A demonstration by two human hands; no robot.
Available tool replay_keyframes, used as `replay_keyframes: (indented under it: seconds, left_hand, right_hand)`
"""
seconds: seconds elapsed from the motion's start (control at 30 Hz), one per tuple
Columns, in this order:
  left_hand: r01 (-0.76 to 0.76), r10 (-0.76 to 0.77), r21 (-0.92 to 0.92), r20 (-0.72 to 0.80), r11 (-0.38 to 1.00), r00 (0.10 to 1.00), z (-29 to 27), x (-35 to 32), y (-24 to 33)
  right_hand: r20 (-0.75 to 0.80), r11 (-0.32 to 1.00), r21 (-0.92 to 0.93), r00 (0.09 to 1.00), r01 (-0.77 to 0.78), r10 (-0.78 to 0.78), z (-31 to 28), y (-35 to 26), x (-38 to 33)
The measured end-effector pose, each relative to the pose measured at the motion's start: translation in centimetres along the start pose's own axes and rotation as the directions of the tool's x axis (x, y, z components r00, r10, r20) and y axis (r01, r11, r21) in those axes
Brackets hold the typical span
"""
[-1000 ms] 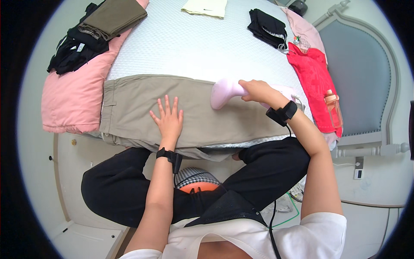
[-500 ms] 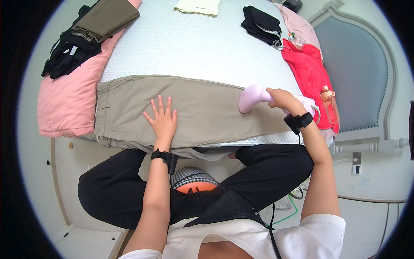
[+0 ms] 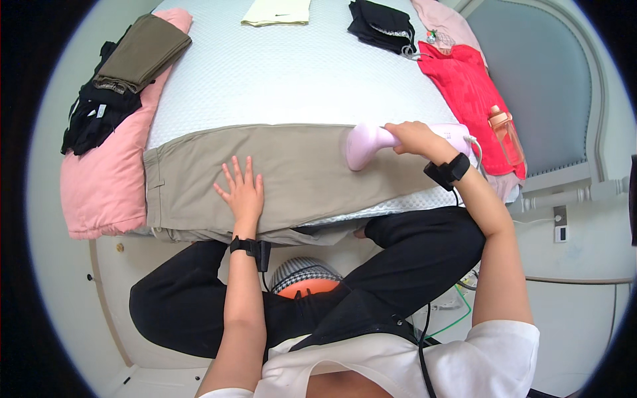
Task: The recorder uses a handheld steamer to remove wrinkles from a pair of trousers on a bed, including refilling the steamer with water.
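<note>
Khaki trousers (image 3: 292,179) lie stretched across the near edge of the bed, waistband to the left. My left hand (image 3: 241,192) rests flat on them with its fingers spread. My right hand (image 3: 417,138) is wrapped round the handle of a pale pink handheld garment steamer (image 3: 363,147). The steamer's wide head is over the trouser leg, and seems to touch the cloth. A white cord (image 3: 476,147) runs from the steamer's back end. The trousers' other leg hangs partly over the bed's edge.
On a folded pink quilt (image 3: 106,192) at the left lie brown folded trousers (image 3: 142,53) and black clothing (image 3: 99,119). Farther back are a cream folded garment (image 3: 275,12) and black folded clothes (image 3: 379,26). A bottle (image 3: 507,139) lies on red cloth (image 3: 458,79) beside the headboard (image 3: 541,86).
The steamer in my right hand has moved slightly left along the trouser leg. My left hand remains flat on the cloth. The whole view has shifted a little.
</note>
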State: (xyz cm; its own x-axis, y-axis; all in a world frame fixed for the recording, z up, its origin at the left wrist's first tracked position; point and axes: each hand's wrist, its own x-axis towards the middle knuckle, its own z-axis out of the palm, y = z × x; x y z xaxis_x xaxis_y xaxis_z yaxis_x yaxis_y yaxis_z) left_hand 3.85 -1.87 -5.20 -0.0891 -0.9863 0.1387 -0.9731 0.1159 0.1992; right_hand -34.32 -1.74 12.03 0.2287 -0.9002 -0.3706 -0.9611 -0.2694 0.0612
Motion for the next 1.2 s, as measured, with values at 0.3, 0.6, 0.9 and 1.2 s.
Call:
replay_keyframes:
  seconds: [0.3,0.6,0.9,1.2]
  left_hand:
    - [0.001,-0.002,0.009,0.018,1.000,1.000,0.1,0.1,-0.1]
    - [-0.003,0.003,0.022,0.019,1.000,1.000,0.1,0.1,-0.1]
    - [-0.017,0.017,0.050,-0.004,0.999,1.000,0.2,0.1,-0.1]
    - [-0.026,0.026,0.027,-0.028,0.999,0.999,0.2,-0.1,0.0]
  right_hand:
    - [0.036,0.960,-0.075,0.961,-0.270,0.273,2.2,7.6,-5.0]
    - [0.003,0.975,-0.048,0.976,-0.218,0.219,1.5,5.1,-3.6]
    - [-0.038,0.983,0.118,0.990,0.139,-0.135,1.0,-2.5,-0.1]
    - [-0.068,0.998,-0.053,0.997,0.020,-0.024,2.3,1.2,-3.9]
